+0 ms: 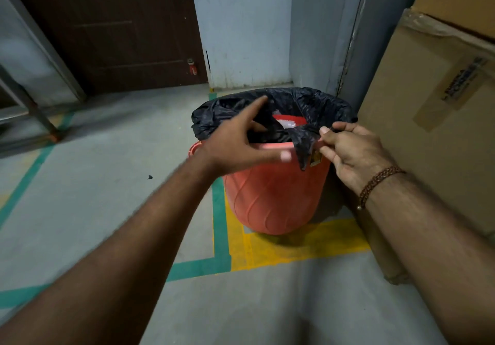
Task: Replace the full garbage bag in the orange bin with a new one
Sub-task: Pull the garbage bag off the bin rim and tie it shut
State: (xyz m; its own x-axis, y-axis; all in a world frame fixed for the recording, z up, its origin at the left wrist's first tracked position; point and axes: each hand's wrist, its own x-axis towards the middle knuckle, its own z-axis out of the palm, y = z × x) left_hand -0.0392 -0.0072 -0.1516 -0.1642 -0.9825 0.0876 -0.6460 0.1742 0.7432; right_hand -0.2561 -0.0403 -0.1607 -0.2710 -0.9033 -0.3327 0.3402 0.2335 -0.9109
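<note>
The orange bin (273, 194) stands on the floor in a corner, lined with a black garbage bag (316, 103) whose edge is folded over the rim at the back and sides. The near rim is bare. White and red trash (288, 122) shows inside. My right hand (353, 151) pinches the bag's edge at the bin's near right rim, and a flap of it hangs down the outside. My left hand (241, 143) hovers over the near left rim with fingers spread, its thumb close to the bag, holding nothing.
Large cardboard boxes (434, 119) stand right next to the bin on the right. A brown door (120, 28) and a pale wall (249, 23) lie behind. A metal frame leg (40, 114) is at the left. Green and yellow lines (222, 237) mark the grey floor.
</note>
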